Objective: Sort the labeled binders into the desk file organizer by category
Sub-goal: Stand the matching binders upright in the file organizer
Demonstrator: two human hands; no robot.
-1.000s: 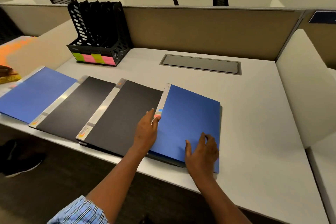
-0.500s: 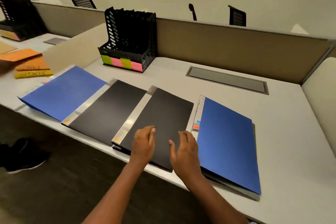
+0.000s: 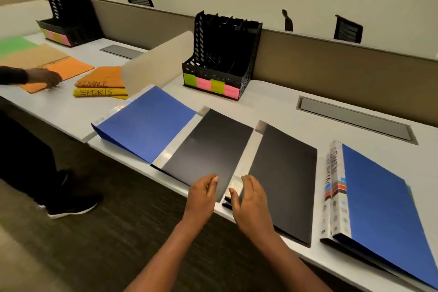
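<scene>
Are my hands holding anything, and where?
Cannot tell. Left hand is at the near corner of the left black binder, right hand at the spine end of the right black binder; no grip shows.

Four binders [image 3: 282, 173] in a row on the desk [image 3: 272, 106], file organizer [image 3: 222, 57] behind them

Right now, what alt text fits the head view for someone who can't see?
A person's left hand reaches the near corner of one black binder while the right hand touches the spine of a second black binder, on a white desk. Blue binders lie at either end, and a black file organizer with green and pink labels stands behind.
</scene>
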